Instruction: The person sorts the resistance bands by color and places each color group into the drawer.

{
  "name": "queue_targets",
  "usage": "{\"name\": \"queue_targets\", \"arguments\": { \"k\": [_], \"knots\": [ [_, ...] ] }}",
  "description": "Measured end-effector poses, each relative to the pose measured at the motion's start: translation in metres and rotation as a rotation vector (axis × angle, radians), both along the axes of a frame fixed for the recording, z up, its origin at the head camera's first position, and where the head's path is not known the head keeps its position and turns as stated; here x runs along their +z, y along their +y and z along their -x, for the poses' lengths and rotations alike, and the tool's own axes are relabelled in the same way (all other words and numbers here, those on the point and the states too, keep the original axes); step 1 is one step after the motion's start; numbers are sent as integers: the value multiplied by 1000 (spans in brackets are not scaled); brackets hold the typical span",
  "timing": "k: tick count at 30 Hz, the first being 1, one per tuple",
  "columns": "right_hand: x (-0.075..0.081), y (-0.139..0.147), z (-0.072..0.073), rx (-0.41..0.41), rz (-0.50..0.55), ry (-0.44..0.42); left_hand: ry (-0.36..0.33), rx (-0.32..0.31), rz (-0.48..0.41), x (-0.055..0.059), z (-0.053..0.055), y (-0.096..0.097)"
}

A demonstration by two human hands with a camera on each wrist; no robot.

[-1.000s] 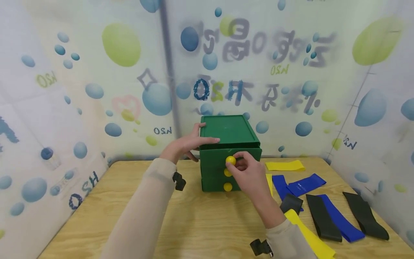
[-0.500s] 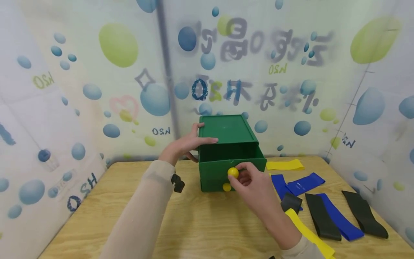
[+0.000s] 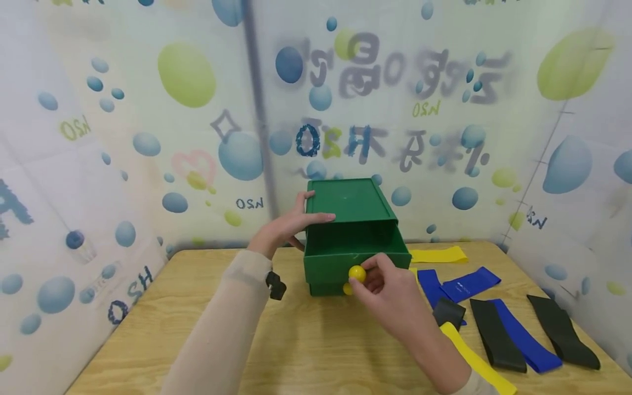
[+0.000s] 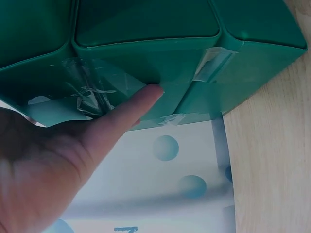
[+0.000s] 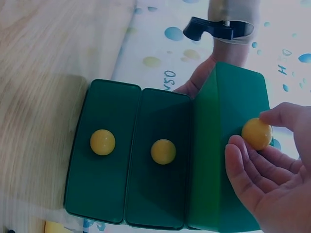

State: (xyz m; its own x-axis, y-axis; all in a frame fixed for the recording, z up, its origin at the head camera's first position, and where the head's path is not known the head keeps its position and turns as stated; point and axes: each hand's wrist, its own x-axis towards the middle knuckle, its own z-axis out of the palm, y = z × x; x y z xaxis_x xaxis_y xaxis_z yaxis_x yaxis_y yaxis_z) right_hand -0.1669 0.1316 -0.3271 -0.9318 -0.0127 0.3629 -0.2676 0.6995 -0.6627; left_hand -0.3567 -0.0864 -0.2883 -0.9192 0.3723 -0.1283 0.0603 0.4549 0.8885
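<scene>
A small green chest (image 3: 350,200) of three stacked drawers stands at the back of the table, and its top drawer (image 3: 323,269) is pulled well out, with a bare interior showing. My right hand (image 3: 390,288) pinches that drawer's round yellow knob (image 3: 357,273) between thumb and fingers. In the right wrist view, the middle drawer (image 5: 158,194) and bottom drawer (image 5: 99,189) are pushed in, each with a yellow knob. My left hand (image 3: 283,226) rests against the chest's left side and top edge, fingers extended. Clear tape (image 4: 214,63) crosses the drawer seams in the left wrist view.
Right of the chest lie flat bands: blue ones (image 3: 471,284), black ones (image 3: 498,334) and yellow ones (image 3: 439,255), some overlapping. A patterned cloth wall (image 3: 212,137) rises right behind the wooden table (image 3: 276,340).
My right hand has drawn the top drawer from almost closed to well out, moving toward me and down in the view. My left hand has stayed on the chest.
</scene>
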Motion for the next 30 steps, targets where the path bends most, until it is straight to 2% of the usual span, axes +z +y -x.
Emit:
{"name": "queue_targets", "arguments": {
  "k": [11, 21, 30],
  "knots": [
    [8, 6, -5, 17, -6, -80, -30, -39, -50, -2, 0, 1],
    [11, 9, -6, 56, -12, -103, -26, -26, -70, -9, -2, 0],
    [14, 9, -4, 71, -12, -114, -17, -18, -70, -9, 0, -3]
  ]
}}
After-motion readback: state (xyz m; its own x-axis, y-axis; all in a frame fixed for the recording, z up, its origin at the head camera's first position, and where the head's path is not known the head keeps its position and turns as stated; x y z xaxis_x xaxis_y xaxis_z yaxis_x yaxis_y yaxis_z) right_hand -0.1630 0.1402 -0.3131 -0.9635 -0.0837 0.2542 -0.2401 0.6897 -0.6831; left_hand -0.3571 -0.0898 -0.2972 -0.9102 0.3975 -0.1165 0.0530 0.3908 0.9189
